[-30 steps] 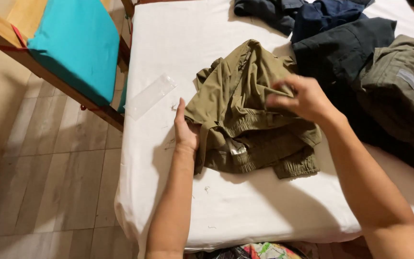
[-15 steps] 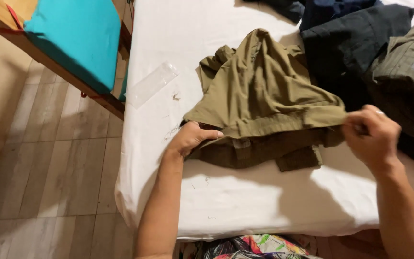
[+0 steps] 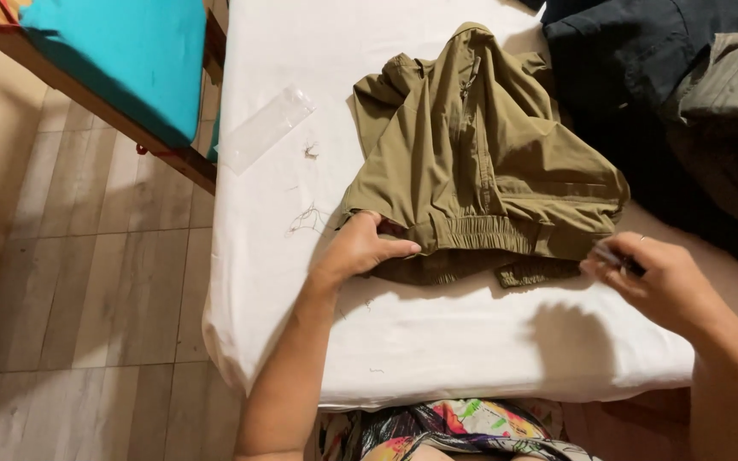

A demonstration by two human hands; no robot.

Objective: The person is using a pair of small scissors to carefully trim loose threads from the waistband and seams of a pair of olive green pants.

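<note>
The bed (image 3: 437, 341), covered in a white sheet, fills most of the view and carries everything both hands are working on. Beyond the right hand (image 3: 655, 282), toward the far right corner, lies a pile of dark clothes (image 3: 659, 60), with a grey-green garment (image 3: 728, 119) on its outer side. Well off to the left of the left hand (image 3: 360, 249), past the bed's edge, a turquoise cushion (image 3: 121, 60) sits on a wooden frame above the plank floor (image 3: 79, 282).

Between the two hands, and reaching away from them, lies the olive jacket (image 3: 480, 162). Its elastic hem runs from one hand to the other, pulled fairly straight, while the upper part and a sleeve beyond are bunched and wrinkled. Judging by that, the hem is lined up but the body remains to be smoothed or folded; no neat fold shows yet.

The left hand is closed around the hem's near left corner, thumb on top and fingers tucked under the cloth. The right hand pinches the hem's right end between thumb and curled fingers, just at the jacket's edge.

Beyond the left hand and slightly to its left, a clear plastic sleeve (image 3: 265, 128) lies flat on the sheet, and a few loose threads (image 3: 307, 218) sit just beside that hand.
</note>
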